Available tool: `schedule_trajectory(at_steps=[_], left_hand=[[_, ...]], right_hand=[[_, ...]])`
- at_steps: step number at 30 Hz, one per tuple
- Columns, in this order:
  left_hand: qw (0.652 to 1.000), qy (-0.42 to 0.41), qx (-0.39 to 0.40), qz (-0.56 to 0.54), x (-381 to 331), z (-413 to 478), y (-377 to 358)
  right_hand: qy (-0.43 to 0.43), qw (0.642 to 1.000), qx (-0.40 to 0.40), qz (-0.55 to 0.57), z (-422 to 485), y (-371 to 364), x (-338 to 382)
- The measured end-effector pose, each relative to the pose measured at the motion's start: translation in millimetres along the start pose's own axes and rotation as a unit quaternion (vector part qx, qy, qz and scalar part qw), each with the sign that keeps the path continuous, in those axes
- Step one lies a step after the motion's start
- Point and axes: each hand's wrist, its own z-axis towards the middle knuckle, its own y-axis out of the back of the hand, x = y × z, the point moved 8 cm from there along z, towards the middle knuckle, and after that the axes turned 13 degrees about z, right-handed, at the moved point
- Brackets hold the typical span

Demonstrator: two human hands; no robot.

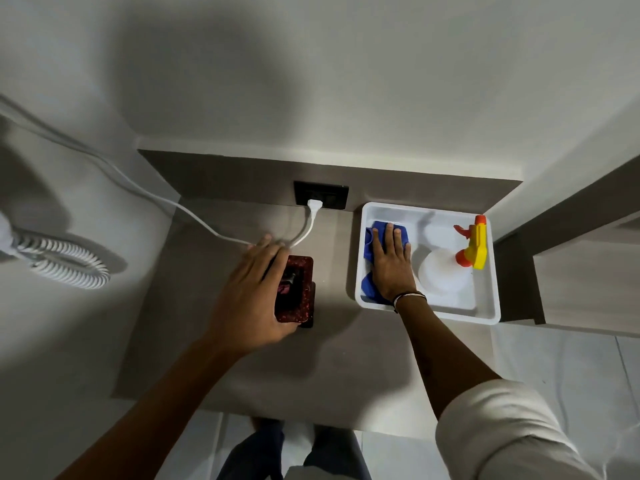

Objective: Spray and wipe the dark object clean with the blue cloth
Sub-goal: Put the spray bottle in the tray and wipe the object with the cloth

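While the left hand [254, 292] lies over the dark object [294, 289] on the counter [332, 358], hiding its left half, I cannot tell if the fingers grip it. At 3 o'clock, the right hand [389, 265] rests flat, fingers spread, on the cloth [372, 237] in the tray [485, 306], covering most of it. The sprayer [474, 244] lies at the tray's 3 o'clock side, its bottle pale and blurred.

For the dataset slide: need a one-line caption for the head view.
Left hand on the dark object, right hand flat on the blue cloth in the white tray beside the spray bottle.
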Motion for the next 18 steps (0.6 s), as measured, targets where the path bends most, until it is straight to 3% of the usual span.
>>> schedule_trajectory(at_steps=[4, 7, 11, 18], left_hand=[[0.998, -0.009, 0.014, -0.067, 4.9, -3.0, -2.5], [0.993, 0.000, 0.008, -0.116, 12.9, -6.9, 1.0], [0.980, 0.038, -0.001, -0.197, 30.8, -18.2, 5.1], [0.942, 0.055, -0.024, -0.331, 66.7, -62.3, -14.0]], right_hand=[[0.012, 0.999, -0.028, 0.033, 1.4, 8.7, -2.3], [0.002, 0.988, -0.060, 0.141, -5.7, 31.3, 0.2], [-0.066, 0.918, -0.200, 0.337, -42.2, 74.9, 3.6], [-0.067, 0.827, -0.248, 0.500, -160.0, 59.8, 66.3]])
